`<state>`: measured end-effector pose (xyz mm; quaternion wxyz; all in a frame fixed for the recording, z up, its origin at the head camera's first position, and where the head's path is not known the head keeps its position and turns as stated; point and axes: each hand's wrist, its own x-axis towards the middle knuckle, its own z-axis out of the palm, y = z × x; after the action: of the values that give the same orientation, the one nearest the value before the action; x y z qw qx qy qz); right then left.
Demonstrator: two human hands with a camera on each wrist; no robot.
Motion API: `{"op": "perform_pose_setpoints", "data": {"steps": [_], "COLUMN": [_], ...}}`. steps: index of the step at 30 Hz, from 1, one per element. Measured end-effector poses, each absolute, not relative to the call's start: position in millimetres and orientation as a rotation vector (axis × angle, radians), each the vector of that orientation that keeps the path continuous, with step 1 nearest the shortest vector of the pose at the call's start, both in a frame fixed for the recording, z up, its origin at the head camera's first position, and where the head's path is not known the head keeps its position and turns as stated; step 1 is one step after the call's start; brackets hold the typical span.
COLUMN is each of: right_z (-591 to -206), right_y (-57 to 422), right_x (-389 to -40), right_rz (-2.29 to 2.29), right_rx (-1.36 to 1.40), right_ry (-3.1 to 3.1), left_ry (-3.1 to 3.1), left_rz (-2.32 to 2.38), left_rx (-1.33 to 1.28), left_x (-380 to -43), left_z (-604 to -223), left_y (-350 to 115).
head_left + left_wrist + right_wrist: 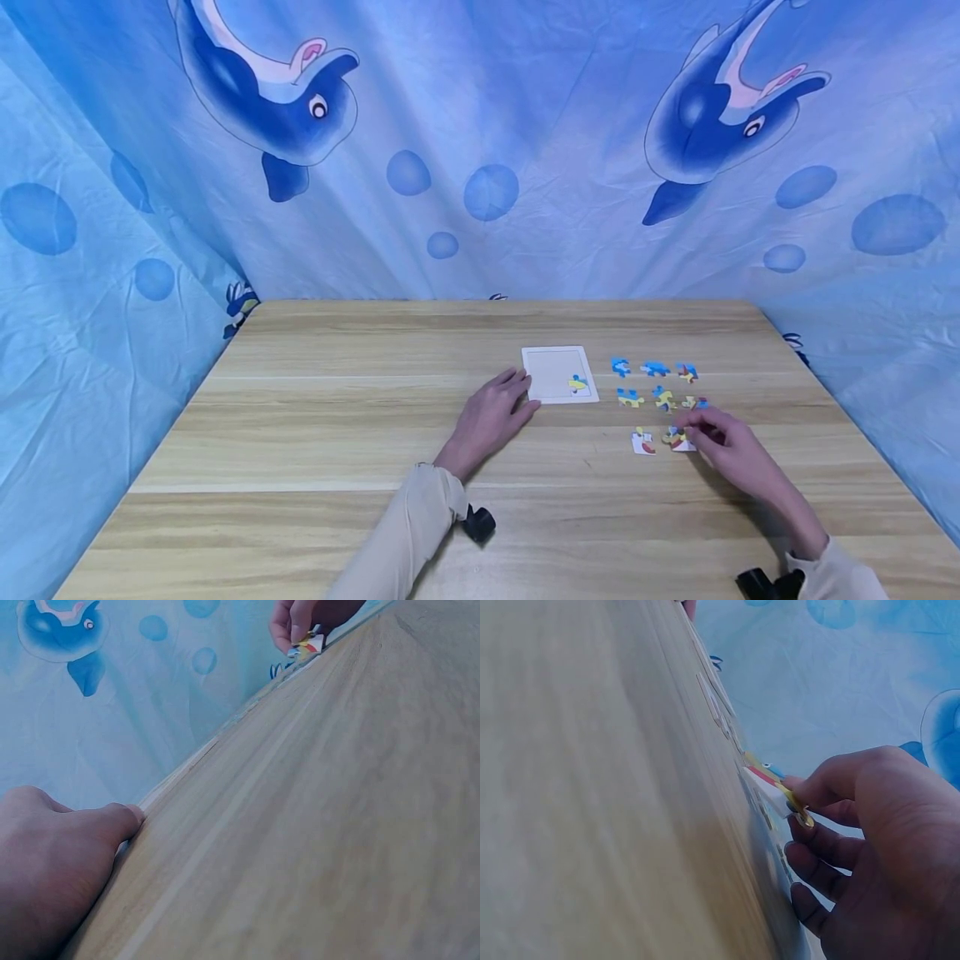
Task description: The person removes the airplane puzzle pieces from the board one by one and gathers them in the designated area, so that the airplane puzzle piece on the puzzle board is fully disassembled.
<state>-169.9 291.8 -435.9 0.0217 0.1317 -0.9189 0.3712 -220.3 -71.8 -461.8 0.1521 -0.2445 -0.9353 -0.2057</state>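
Note:
My right hand (723,450) pinches a jigsaw piece (681,442) of white, red and yellow between thumb and fingertips. The right wrist view shows this piece tilted up, its white and red side (769,784) turned to the camera. My left hand (491,417) lies on the table with its fingertips at the left edge of a white puzzle tray (551,399). Inside the tray, one yellow and blue piece (577,384) sits at the lower right corner. In the left wrist view, the thumb (124,821) of my left hand is stretched out low at the table.
Several loose pieces lie in rows right of the tray, among them a blue one (655,368), a yellow and blue one (663,398) and a white and red one (642,442). A blue dolphin curtain (480,125) hangs behind the wooden table (300,417).

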Motion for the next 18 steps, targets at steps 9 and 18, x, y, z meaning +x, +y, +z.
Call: {"op": "perform_pose_setpoints", "data": {"steps": [9,18], "right_z": [-436.7,-439.0], "right_y": [292.0,292.0], "right_x": [-169.1,-172.2], "right_rz": [1.117,1.033], "right_rx": [0.400,0.470], "right_ry": [-2.895,-2.890], "left_ry": [-2.667,-2.698], "left_rz": [-0.582,-0.579], "left_rx": [-0.705,-0.700], "left_x": [-220.1,-221.3], "left_z": [-462.5,-462.2], "left_y": [-71.6,-71.4]}}
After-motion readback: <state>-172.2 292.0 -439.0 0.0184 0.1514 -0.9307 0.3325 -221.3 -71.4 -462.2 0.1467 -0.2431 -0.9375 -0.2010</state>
